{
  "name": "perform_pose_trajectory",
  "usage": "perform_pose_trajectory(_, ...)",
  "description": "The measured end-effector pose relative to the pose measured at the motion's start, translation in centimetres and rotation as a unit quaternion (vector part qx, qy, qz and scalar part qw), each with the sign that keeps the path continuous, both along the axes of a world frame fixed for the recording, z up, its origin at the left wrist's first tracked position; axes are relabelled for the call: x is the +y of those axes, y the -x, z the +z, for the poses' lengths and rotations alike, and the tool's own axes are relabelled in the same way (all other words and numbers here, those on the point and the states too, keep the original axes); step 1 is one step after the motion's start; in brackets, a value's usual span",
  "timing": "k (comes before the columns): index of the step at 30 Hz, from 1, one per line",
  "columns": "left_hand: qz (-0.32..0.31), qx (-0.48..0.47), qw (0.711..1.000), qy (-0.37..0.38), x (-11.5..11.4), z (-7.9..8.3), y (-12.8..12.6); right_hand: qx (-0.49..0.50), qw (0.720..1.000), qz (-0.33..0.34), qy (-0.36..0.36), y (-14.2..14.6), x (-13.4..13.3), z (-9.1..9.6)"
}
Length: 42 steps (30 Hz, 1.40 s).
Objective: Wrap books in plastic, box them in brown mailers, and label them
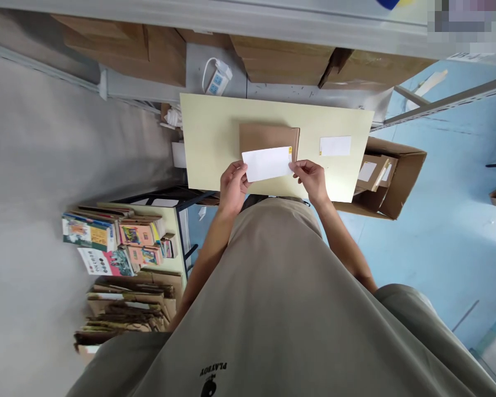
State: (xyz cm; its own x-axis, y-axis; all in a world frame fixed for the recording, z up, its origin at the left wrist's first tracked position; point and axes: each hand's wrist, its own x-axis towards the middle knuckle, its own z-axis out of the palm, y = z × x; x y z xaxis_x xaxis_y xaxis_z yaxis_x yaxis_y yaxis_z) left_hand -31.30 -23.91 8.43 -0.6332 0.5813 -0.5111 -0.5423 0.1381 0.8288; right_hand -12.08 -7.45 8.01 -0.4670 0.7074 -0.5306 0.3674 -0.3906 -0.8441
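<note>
Both hands hold a white label [267,164] with a small yellow mark at its upper right corner. My left hand [232,186] pinches its left edge, and the fingers of my right hand [311,177] close on the right edge. Just beneath the label, partly covered by it, a flat brown cardboard box [268,137] lies on the pale yellow tabletop [210,138]. To the right on the same top rests a second white label [335,146], also with a yellow mark.
Brown cartons [285,58] line the shelf behind the table, beside a white power strip [218,80]. An open carton [405,176] holding small labelled boxes stands at the right. Stacked books [136,234] and flattened cardboard [132,303] sit at the left.
</note>
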Motion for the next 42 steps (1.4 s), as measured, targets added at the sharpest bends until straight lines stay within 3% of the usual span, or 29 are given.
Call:
perform_pose_trajectory(6,-0.027,0.058,0.995,0.073,-0.3,-1.2,0.2,0.014,0.999,0.035,-0.014,0.7,-0.3,-0.1)
perform_pose_trajectory(12,-0.022,0.144,0.975,0.166,0.0,-4.7,2.8,0.050,0.993,0.077,-0.080,2.7,-2.3,0.0)
perform_pose_trajectory(15,-0.035,0.180,0.969,0.168,1.2,-6.8,4.2,0.009,0.993,0.045,-0.110,3.3,-1.1,-1.5)
perform_pose_trajectory(21,-0.084,0.235,0.956,0.154,4.9,-10.8,5.8,-0.105,0.984,0.018,-0.141,4.2,1.9,-6.4)
perform_pose_trajectory(27,-0.102,0.249,0.947,0.177,5.9,-12.5,6.2,-0.212,0.963,0.041,-0.161,5.4,1.6,-9.1)
perform_pose_trajectory(34,-0.107,0.249,0.944,0.188,6.4,-13.4,7.1,-0.295,0.934,0.105,-0.171,6.8,1.0,-7.5)
perform_pose_trajectory(42,-0.128,0.257,0.933,0.215,6.5,-13.7,7.1,-0.347,0.915,0.131,-0.160,7.8,1.1,-6.1)
